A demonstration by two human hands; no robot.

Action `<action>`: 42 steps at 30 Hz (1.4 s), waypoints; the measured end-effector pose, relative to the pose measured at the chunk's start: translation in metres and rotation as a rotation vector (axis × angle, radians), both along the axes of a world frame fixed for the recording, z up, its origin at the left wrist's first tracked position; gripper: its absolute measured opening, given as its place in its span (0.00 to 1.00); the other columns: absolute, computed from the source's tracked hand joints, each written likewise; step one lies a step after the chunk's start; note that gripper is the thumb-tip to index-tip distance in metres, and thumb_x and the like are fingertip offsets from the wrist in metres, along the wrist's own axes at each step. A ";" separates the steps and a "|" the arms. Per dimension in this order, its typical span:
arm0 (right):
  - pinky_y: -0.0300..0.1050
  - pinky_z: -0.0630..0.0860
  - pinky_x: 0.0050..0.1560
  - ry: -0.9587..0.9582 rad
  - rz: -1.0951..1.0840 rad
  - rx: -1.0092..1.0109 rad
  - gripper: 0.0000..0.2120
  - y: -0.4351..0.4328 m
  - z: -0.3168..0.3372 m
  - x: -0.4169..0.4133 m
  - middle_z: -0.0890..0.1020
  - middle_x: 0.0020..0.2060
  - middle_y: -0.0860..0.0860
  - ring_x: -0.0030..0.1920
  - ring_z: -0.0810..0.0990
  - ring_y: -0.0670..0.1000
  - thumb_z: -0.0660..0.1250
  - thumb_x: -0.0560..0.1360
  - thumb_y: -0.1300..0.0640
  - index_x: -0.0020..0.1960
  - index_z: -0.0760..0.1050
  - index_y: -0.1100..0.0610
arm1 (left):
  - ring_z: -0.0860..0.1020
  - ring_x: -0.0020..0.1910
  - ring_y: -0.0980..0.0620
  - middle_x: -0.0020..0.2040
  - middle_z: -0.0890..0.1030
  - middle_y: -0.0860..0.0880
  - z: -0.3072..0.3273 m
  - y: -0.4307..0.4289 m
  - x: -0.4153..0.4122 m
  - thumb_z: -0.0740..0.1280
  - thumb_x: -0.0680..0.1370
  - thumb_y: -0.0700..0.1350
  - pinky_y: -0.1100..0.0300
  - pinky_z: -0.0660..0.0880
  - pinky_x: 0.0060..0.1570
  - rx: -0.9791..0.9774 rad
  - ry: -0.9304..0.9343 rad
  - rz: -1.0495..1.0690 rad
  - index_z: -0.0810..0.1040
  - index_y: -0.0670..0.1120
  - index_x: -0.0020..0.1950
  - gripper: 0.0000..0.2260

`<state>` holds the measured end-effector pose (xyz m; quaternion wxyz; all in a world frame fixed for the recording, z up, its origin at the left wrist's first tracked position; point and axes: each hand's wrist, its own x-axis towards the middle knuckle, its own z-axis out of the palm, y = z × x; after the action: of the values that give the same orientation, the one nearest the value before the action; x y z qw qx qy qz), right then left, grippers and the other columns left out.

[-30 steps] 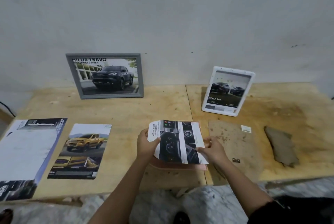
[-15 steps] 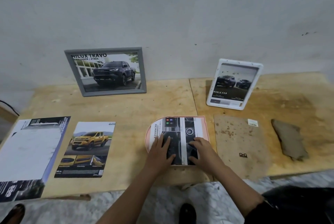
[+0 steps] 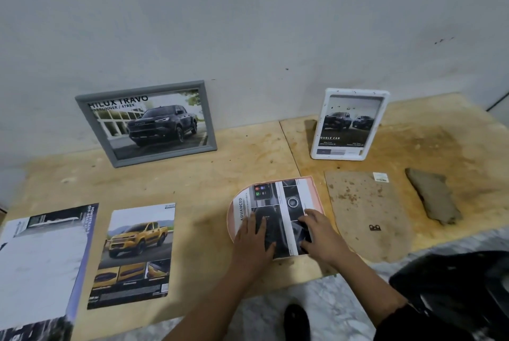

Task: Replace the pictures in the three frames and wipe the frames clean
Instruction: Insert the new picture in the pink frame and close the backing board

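So the pink frame (image 3: 314,192) is lying flat near the front edge of the desk (image 3: 192,181), rounded side to the left, and the printed picture (image 3: 278,203) with "ADVANCED" down its side sits right on top of it. Pink rim peeks out along the curve, the far edge and the right side. Both hands are down on that sheet. The left hand (image 3: 252,241) is flat on the near left part, its fingers (image 3: 249,223) straight and a bit spread, pointing away over the dark print. The right hand (image 3: 321,233) is on the near right part, its fingers (image 3: 308,216) bent at the knuckles with the tips on the paper. Neither hand is wrapped round anything, they're just pressing, and the far half of the sheet is uncovered. Just right of the frame there's a stained brown backing board (image 3: 366,216) lying flat, with a little sticker (image 3: 381,177) at its far corner and a small metal hanger (image 3: 374,227) nearer me. Past that is a grubby brown rag (image 3: 432,197). At the back, a gray frame (image 3: 165,155) with a dark pickup photo leans on the wall, and a white frame (image 3: 358,92) with two trucks stands upright to the right of it. Over on the left are a yellow truck picture (image 3: 137,252) and a bigger sheet (image 3: 41,258), mostly white, both flat and well apart from the hands.
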<state>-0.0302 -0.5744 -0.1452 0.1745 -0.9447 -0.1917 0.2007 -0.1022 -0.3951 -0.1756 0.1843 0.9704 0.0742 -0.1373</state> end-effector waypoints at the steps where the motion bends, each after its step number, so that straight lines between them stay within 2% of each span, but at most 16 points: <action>1: 0.44 0.61 0.70 -0.006 -0.006 -0.004 0.28 0.001 -0.001 -0.002 0.58 0.73 0.51 0.73 0.57 0.52 0.69 0.73 0.53 0.70 0.64 0.52 | 0.45 0.76 0.44 0.78 0.44 0.45 -0.001 0.002 0.000 0.55 0.80 0.57 0.51 0.48 0.73 -0.005 0.003 -0.008 0.48 0.49 0.77 0.30; 4: 0.44 0.60 0.69 -0.049 0.024 -0.028 0.25 0.003 -0.003 -0.001 0.62 0.71 0.50 0.71 0.59 0.52 0.68 0.73 0.50 0.67 0.67 0.51 | 0.53 0.75 0.45 0.77 0.54 0.45 -0.001 0.012 0.003 0.56 0.79 0.54 0.50 0.55 0.73 -0.029 -0.059 0.011 0.56 0.48 0.76 0.26; 7: 0.45 0.63 0.66 -0.064 0.040 -0.018 0.23 0.003 -0.007 0.006 0.66 0.67 0.49 0.67 0.63 0.51 0.70 0.71 0.47 0.64 0.71 0.50 | 0.63 0.69 0.46 0.69 0.67 0.45 0.002 0.019 0.011 0.59 0.78 0.49 0.53 0.63 0.68 -0.018 -0.168 0.059 0.67 0.47 0.69 0.20; 10: 0.44 0.65 0.64 -0.051 0.068 0.039 0.18 -0.006 -0.009 0.015 0.69 0.63 0.45 0.64 0.65 0.48 0.70 0.70 0.48 0.59 0.73 0.47 | 0.69 0.62 0.44 0.62 0.72 0.42 0.006 0.014 0.020 0.61 0.75 0.45 0.52 0.70 0.61 -0.009 -0.191 0.180 0.73 0.43 0.61 0.16; 13: 0.43 0.67 0.62 -0.033 0.054 0.111 0.12 -0.032 -0.001 0.037 0.72 0.60 0.44 0.61 0.67 0.46 0.68 0.72 0.50 0.55 0.75 0.47 | 0.75 0.53 0.39 0.54 0.75 0.39 0.007 -0.011 0.032 0.60 0.72 0.44 0.52 0.75 0.49 -0.057 -0.227 0.265 0.78 0.37 0.52 0.15; 16: 0.37 0.67 0.56 0.013 -0.095 0.262 0.08 -0.071 0.018 0.072 0.74 0.55 0.47 0.56 0.72 0.47 0.69 0.72 0.57 0.51 0.77 0.52 | 0.70 0.59 0.45 0.59 0.71 0.45 0.024 -0.054 0.056 0.61 0.75 0.42 0.54 0.71 0.57 -0.165 -0.282 0.334 0.75 0.39 0.57 0.13; 18: 0.38 0.67 0.54 0.033 -0.225 0.331 0.07 -0.100 0.024 0.095 0.76 0.54 0.51 0.54 0.74 0.49 0.69 0.72 0.60 0.49 0.77 0.54 | 0.70 0.59 0.49 0.60 0.71 0.46 0.029 -0.083 0.072 0.61 0.77 0.42 0.60 0.68 0.56 -0.203 -0.305 0.293 0.74 0.41 0.61 0.14; 20: 0.41 0.70 0.53 0.057 -0.350 0.329 0.07 -0.135 0.022 0.109 0.78 0.54 0.55 0.54 0.75 0.52 0.69 0.70 0.62 0.47 0.75 0.54 | 0.72 0.57 0.47 0.59 0.73 0.45 0.027 -0.122 0.081 0.61 0.77 0.42 0.62 0.69 0.53 -0.224 -0.312 0.191 0.73 0.42 0.63 0.15; 23: 0.47 0.74 0.51 0.178 -0.559 0.216 0.12 -0.174 0.011 0.117 0.76 0.54 0.57 0.52 0.76 0.56 0.70 0.69 0.59 0.49 0.71 0.54 | 0.73 0.59 0.46 0.62 0.71 0.44 0.021 -0.166 0.093 0.59 0.78 0.44 0.58 0.74 0.57 -0.234 -0.186 0.183 0.69 0.45 0.66 0.16; 25: 0.49 0.76 0.49 0.266 -0.665 0.169 0.17 -0.188 0.011 0.117 0.75 0.53 0.57 0.50 0.76 0.57 0.71 0.68 0.56 0.52 0.68 0.56 | 0.68 0.64 0.45 0.67 0.67 0.43 0.019 -0.187 0.102 0.58 0.79 0.45 0.53 0.71 0.62 -0.213 -0.070 0.207 0.63 0.46 0.70 0.19; 28: 0.46 0.72 0.45 0.354 -0.739 0.185 0.21 -0.199 0.010 0.113 0.71 0.52 0.56 0.49 0.72 0.54 0.71 0.71 0.57 0.58 0.65 0.60 | 0.60 0.69 0.43 0.70 0.59 0.42 0.013 -0.211 0.106 0.58 0.79 0.46 0.52 0.65 0.66 -0.201 0.017 0.233 0.56 0.46 0.71 0.22; 31: 0.46 0.69 0.44 0.451 -0.791 0.248 0.19 -0.204 0.004 0.108 0.69 0.50 0.55 0.49 0.69 0.53 0.67 0.73 0.57 0.58 0.62 0.59 | 0.57 0.72 0.41 0.74 0.56 0.41 0.007 -0.221 0.105 0.61 0.77 0.47 0.48 0.61 0.70 -0.309 0.017 0.382 0.56 0.46 0.73 0.26; 36: 0.47 0.68 0.47 0.471 -0.882 0.367 0.13 -0.217 -0.002 0.110 0.71 0.50 0.56 0.51 0.70 0.55 0.63 0.76 0.55 0.56 0.67 0.61 | 0.66 0.68 0.43 0.70 0.67 0.43 0.014 -0.223 0.122 0.68 0.75 0.49 0.49 0.67 0.67 -0.499 -0.086 0.620 0.62 0.43 0.72 0.30; 39: 0.47 0.64 0.45 0.400 -1.000 0.490 0.06 -0.224 -0.003 0.106 0.69 0.42 0.55 0.44 0.69 0.54 0.58 0.78 0.56 0.46 0.66 0.59 | 0.72 0.60 0.46 0.64 0.73 0.44 0.017 -0.221 0.127 0.66 0.76 0.49 0.52 0.73 0.58 -0.687 -0.064 0.702 0.67 0.44 0.69 0.23; 41: 0.47 0.63 0.42 0.346 -1.062 0.575 0.11 -0.232 -0.002 0.107 0.69 0.38 0.56 0.39 0.69 0.54 0.56 0.79 0.57 0.39 0.64 0.58 | 0.74 0.55 0.50 0.59 0.76 0.48 0.026 -0.220 0.128 0.66 0.76 0.47 0.61 0.74 0.46 -0.875 -0.118 0.725 0.71 0.44 0.66 0.19; 42: 0.48 0.66 0.42 0.327 -1.099 0.627 0.11 -0.236 0.000 0.109 0.72 0.39 0.57 0.40 0.71 0.55 0.56 0.80 0.57 0.39 0.66 0.58 | 0.74 0.54 0.51 0.57 0.77 0.49 0.032 -0.219 0.129 0.68 0.75 0.47 0.64 0.72 0.43 -0.980 -0.139 0.710 0.72 0.46 0.64 0.18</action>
<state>0.0784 -0.8102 -0.1448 0.5459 -0.7667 0.2987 0.1578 0.0271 -0.6136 -0.1435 0.6485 0.6952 0.3092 -0.0219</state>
